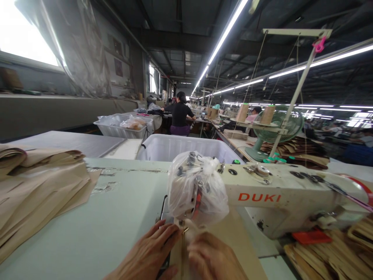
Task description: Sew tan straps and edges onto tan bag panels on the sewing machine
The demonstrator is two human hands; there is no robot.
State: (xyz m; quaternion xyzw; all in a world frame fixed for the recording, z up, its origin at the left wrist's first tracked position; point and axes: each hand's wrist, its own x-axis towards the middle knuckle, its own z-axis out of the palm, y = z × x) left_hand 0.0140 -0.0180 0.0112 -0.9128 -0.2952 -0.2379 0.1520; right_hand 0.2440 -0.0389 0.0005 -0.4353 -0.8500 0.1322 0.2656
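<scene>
Below the needle area of a white sewing machine [259, 196], a beige piece of fabric [233, 233] lies on the machine bed. My left hand [151, 249] rests beside the presser foot [182, 223], its fingers stretched out and flat at the left edge of the piece. To the right of the foot, my right hand [214, 254] is over the fabric, its fingers bent and smeared by motion. Whether it pinches anything cannot be made out. A translucent plastic bag [198, 190] is wrapped around the machine head.
Stacked beige pieces [43, 190] lie on the left of the pale green table [116, 217]. More pieces [329, 249] are at lower right. Behind the machine stands a white plastic tub [186, 146]. A thread stand and a green fan [278, 124] rise at right; a person [180, 112] sits ahead.
</scene>
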